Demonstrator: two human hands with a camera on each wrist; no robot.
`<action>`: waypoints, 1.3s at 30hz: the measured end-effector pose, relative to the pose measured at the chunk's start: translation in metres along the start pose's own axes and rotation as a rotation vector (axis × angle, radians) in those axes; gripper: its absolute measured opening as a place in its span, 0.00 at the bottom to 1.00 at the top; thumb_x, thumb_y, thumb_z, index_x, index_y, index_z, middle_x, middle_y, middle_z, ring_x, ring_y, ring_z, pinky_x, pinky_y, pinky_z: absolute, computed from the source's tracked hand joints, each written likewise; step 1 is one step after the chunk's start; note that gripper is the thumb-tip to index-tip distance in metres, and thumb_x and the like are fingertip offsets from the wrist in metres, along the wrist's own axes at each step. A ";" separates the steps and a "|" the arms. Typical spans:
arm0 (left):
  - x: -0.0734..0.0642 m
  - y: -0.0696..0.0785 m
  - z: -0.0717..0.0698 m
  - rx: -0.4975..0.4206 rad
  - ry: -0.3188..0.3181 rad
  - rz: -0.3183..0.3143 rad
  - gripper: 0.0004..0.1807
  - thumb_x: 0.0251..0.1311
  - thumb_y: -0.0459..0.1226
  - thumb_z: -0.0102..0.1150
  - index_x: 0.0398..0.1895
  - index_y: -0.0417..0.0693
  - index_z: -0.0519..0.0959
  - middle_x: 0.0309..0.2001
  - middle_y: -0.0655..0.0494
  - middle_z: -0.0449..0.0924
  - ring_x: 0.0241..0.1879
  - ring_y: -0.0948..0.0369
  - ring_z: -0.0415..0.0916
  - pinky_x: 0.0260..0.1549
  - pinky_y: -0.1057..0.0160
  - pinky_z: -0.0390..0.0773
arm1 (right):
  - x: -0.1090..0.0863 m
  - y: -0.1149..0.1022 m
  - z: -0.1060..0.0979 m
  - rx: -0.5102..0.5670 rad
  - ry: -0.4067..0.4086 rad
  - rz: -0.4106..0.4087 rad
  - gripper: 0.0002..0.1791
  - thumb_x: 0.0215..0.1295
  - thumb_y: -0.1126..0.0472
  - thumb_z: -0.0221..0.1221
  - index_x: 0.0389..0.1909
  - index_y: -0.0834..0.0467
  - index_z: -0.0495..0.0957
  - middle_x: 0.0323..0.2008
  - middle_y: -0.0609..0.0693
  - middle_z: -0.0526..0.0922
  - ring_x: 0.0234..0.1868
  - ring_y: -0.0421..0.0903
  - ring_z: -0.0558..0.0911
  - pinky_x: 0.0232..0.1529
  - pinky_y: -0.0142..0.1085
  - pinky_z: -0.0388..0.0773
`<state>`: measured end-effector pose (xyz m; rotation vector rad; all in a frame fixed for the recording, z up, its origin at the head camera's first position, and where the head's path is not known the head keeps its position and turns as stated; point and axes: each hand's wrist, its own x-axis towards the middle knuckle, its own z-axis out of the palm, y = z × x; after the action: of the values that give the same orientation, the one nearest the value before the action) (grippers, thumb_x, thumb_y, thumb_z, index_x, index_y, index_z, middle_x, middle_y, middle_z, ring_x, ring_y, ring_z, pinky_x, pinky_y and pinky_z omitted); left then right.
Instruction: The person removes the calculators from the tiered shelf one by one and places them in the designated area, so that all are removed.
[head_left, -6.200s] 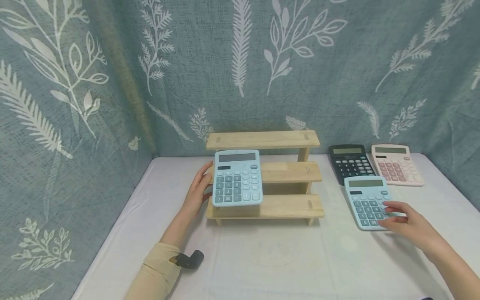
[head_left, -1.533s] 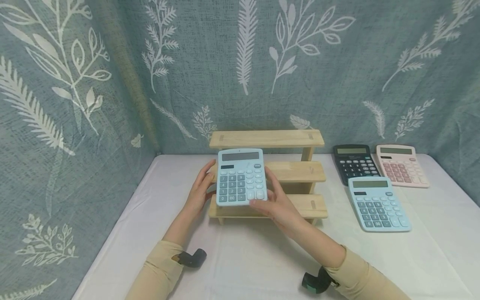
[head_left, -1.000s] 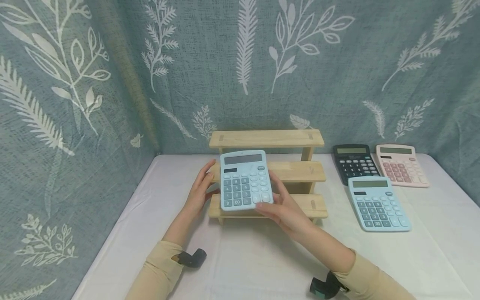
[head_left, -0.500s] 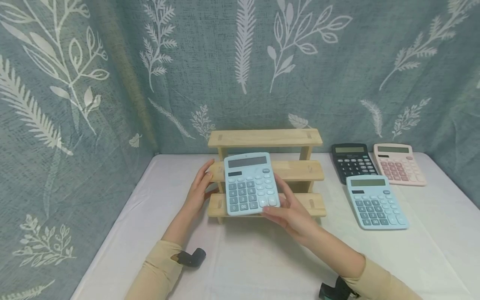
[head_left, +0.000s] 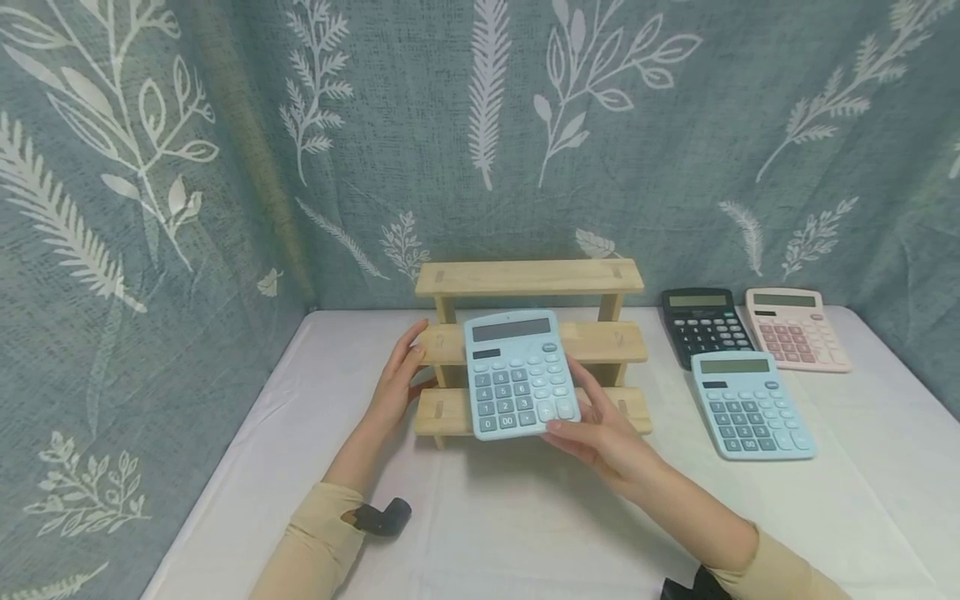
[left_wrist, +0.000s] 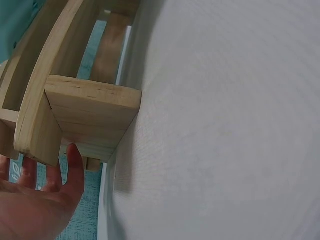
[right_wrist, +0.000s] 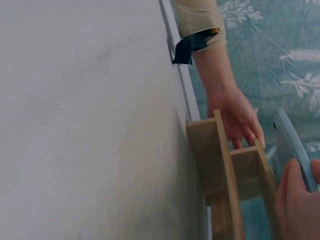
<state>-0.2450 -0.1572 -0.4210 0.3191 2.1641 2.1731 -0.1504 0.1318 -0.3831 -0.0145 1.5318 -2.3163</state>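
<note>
My right hand [head_left: 615, 442] holds a light blue calculator [head_left: 522, 367] by its lower right corner, thumb on the keys' side and fingers behind. The calculator faces me, slightly tilted, in front of a three-tier wooden stand [head_left: 600, 337]; whether it touches a shelf I cannot tell. In the right wrist view the calculator [right_wrist: 291, 140] shows edge-on beside the stand's boards [right_wrist: 227, 170]. My left hand [head_left: 390, 383] rests its fingers at the left end of the middle shelf. The left wrist view shows these fairly straight fingers [left_wrist: 75, 172] by the wooden shelf ends [left_wrist: 40, 130].
At the right of the white-covered table [head_left: 525, 533] lie a black calculator [head_left: 701, 325], a pink calculator [head_left: 798, 333] and a second light blue calculator [head_left: 753, 408]. A patterned blue-green curtain [head_left: 420, 125] hangs behind and along the left. A dark device [head_left: 382, 517] is strapped at my left wrist.
My right hand has left the second blue calculator, taken hold of the one at the stand, and shifted it right and slightly nearer. The left hand has stayed on the stand.
</note>
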 end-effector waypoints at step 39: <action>0.001 0.001 0.000 -0.011 -0.030 0.012 0.28 0.77 0.48 0.36 0.77 0.57 0.52 0.66 0.46 0.62 0.59 0.51 0.64 0.61 0.41 0.66 | -0.057 -0.003 -0.064 0.043 -0.028 -0.053 0.52 0.64 0.77 0.54 0.78 0.45 0.36 0.62 0.43 0.72 0.59 0.45 0.77 0.59 0.39 0.74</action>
<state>-0.2462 -0.1572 -0.4199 0.3625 2.1401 2.1710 -0.1117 0.2068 -0.3958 -0.0776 1.4852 -2.3795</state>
